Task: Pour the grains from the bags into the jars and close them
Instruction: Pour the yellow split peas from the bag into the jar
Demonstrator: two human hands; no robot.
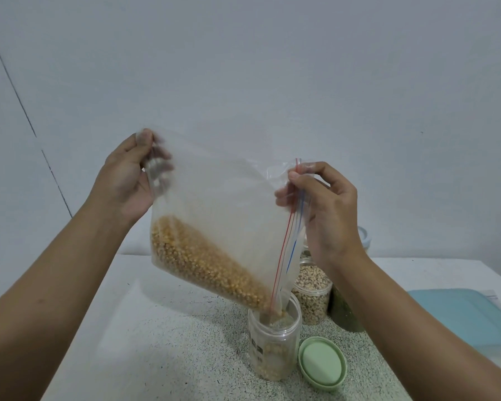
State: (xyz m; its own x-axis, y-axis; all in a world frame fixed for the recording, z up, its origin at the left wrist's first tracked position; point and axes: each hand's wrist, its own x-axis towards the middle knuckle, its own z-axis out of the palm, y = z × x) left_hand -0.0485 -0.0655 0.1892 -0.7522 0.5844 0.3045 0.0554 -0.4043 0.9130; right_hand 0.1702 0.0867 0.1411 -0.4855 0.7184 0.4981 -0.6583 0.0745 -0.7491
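A pale blank wall stands behind a speckled grey tabletop (171, 342). Above it hangs a tilted clear zip-seal plastic bag (223, 198) of yellow grains (203, 264), its open corner dipped into the mouth of a clear plastic jar (274, 342) that holds a few grains. The left hand (128, 180) pinches the bag's raised bottom corner; the right hand (327, 206) pinches the zip edge. The film looks limp and slippery and the load sags low, so the corners likely give the surest hold. A round green lid (321, 363) lies just beside the jar.
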